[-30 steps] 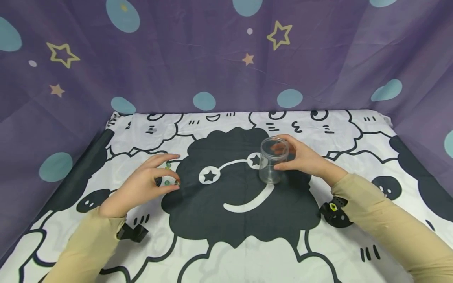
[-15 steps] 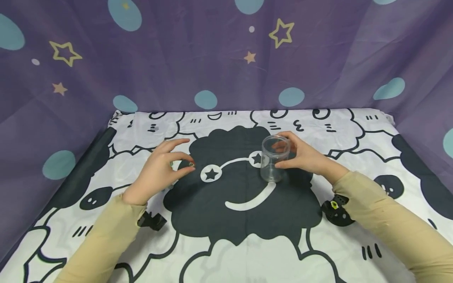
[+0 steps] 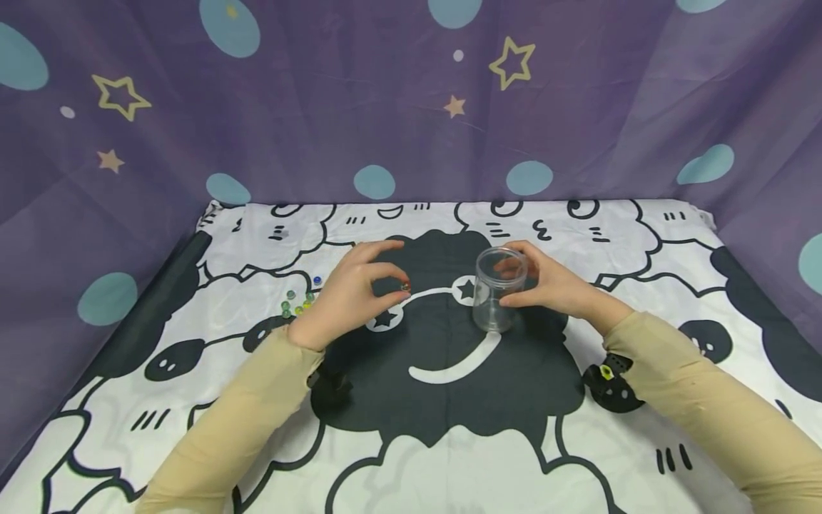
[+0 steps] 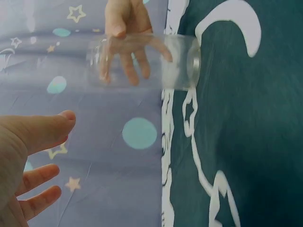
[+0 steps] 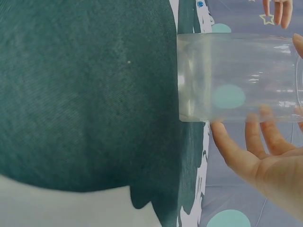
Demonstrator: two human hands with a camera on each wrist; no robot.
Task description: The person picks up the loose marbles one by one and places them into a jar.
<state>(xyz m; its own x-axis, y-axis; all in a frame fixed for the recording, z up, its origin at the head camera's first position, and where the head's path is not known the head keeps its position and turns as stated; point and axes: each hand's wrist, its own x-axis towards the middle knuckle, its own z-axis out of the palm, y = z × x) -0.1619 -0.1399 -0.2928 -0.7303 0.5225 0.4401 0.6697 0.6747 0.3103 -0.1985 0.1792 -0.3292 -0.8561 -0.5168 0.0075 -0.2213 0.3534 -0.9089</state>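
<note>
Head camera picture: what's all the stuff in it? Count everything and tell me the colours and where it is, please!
Jar: one, clear, standing upright on the cloth's dark patch
Marbles: at least six, green, yellow and blue, on the cloth beside the left hand; some may be hidden
Tiny ball: one, reddish, between the left fingers
Cloth: one, black and white with cartoon faces, over the table
Curtain: one, purple with blue spots and stars, behind
Sleeves: two, tan, one each side
Left hand: one, bare, pinching the ball
Right hand: one, bare, holding the jar
</note>
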